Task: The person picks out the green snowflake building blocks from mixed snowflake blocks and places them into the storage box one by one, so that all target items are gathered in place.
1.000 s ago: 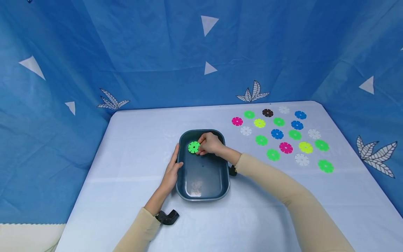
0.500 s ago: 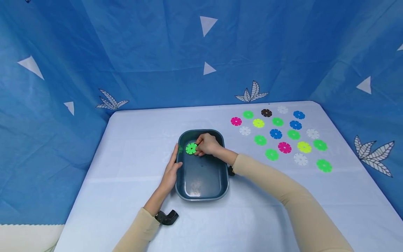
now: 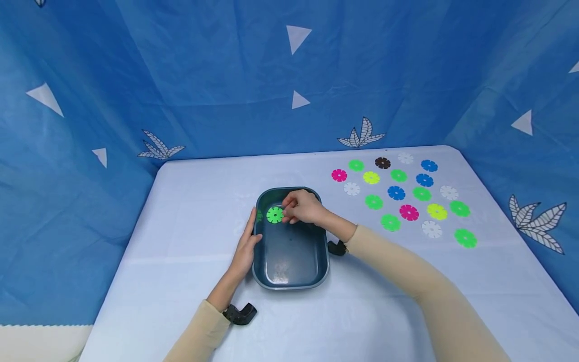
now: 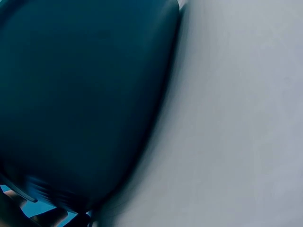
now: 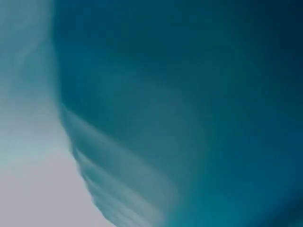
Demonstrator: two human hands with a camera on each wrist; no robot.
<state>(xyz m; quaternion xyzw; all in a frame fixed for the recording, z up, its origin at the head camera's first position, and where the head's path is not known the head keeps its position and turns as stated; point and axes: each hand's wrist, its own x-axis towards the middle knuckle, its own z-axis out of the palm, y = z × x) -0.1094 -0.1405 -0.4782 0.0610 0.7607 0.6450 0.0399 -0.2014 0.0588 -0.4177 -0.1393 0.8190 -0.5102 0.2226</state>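
Observation:
In the head view, a dark teal plastic tub (image 3: pixel 291 289) stands on the white table. My left hand (image 3: pixel 244 254) holds its left side, fingers along the outer wall and thumb over the rim; the left wrist view shows fingertips at the tub's edge. A bright green notched disc (image 3: pixel 274 215) lies in the tub's far left part, its green reflection on the wall beside it. My right hand (image 3: pixel 304 207) is over the tub's far end, with bent fingertips right beside the disc's right edge and the disc's whole outline showing.
Several notched discs lie spread on the table at the right, among them a pink disc (image 3: pixel 339 175), a yellow disc (image 3: pixel 437 211), a brown disc (image 3: pixel 382 163) and a blue disc (image 3: pixel 396 193). A blue patterned curtain (image 3: pixel 235 75) hangs behind the table.
The green disc moved slightly left and down within the tub. Then my right hand let go of it and shifted a little to the right. My left hand stayed on the tub.

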